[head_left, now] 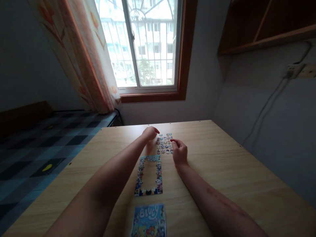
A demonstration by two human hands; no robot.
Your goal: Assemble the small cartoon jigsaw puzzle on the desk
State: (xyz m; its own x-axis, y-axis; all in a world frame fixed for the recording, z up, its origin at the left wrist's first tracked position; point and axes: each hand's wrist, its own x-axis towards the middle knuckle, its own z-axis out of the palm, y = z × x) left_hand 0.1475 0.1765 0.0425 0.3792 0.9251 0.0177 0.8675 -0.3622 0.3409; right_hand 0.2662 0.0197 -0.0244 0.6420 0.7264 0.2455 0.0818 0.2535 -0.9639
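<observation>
Loose jigsaw pieces (165, 143) lie spread in rows toward the far side of the table. At their far left corner is my left hand (150, 133), fingers curled together and tips pointing right; anything in them is hidden. My right hand (180, 152) rests by the right edge of the pieces, thumb and forefinger pinched over the outermost ones. Whether a piece is in that pinch is too small to tell. Nearer to me lies a joined jigsaw border (159, 177), a rectangle with bare wood inside it. Below that is a blue picture box or sheet marked "Bluey" (148, 220).
The light wooden table (222, 184) ends at a far edge below a barred window (155, 49). A bed with a checked cover (61, 141) stands to the left, beside a flowered curtain (84, 56). A shelf (266, 39) and a cable (265, 108) are on the right wall.
</observation>
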